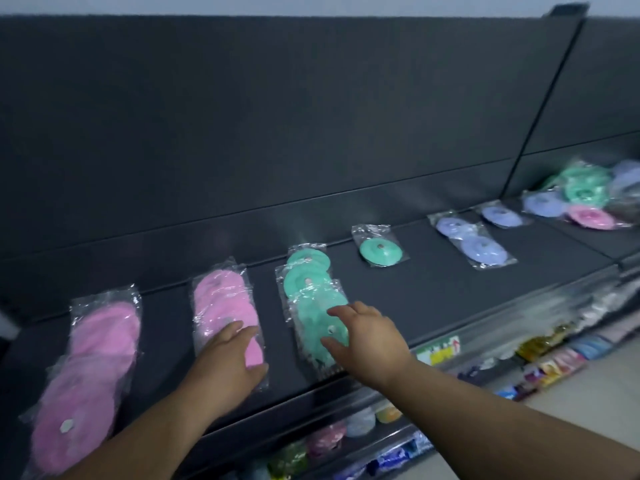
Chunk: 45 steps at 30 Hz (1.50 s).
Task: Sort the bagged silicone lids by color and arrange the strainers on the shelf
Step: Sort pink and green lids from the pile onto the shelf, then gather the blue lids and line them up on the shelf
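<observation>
Bagged silicone lids lie in rows on a dark shelf (433, 292). My left hand (230, 358) rests flat on the near end of a pink row (221, 299). Another pink row (93, 358) lies further left. My right hand (367, 337) touches the near bag of a green row (311, 289), fingers spread and fairly straight. A single green lid (380, 250) lies further right, then blue-purple lids (474, 240) and one more blue-purple lid (500, 215). A mixed pile (588, 195) of green, blue-purple and pink bags sits at the far right.
The shelf has a dark back panel (277, 133) and a clear front lip with a price tag (438, 351). Lower shelves hold coloured packaged goods (363, 420). Bare shelf shows between the rows. No strainers are plainly visible.
</observation>
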Motion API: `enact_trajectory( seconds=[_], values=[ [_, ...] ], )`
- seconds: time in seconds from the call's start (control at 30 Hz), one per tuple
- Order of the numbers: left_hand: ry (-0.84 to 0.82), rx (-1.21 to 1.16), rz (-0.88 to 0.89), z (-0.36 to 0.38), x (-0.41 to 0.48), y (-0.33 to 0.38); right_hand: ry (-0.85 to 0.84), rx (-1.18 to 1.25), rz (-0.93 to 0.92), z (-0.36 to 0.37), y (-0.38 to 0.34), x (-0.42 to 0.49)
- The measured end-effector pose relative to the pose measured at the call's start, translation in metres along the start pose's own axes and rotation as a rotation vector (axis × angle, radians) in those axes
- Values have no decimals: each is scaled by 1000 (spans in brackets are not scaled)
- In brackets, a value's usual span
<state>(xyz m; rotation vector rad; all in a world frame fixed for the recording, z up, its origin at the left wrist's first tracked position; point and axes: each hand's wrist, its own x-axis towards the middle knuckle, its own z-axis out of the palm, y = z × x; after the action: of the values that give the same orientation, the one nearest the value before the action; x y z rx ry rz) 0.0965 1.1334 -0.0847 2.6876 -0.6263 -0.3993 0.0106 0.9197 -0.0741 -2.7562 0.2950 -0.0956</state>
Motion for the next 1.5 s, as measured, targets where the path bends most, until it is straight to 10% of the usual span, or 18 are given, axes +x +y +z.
enact_trajectory(
  seconds=[0.8,1.5],
  values=[
    [-454,296,493,262,-56,459,-247,65,735,-113,445,-368],
    [-335,337,881,347,211,860,66,-107,908,-295,780,-218]
  ],
)
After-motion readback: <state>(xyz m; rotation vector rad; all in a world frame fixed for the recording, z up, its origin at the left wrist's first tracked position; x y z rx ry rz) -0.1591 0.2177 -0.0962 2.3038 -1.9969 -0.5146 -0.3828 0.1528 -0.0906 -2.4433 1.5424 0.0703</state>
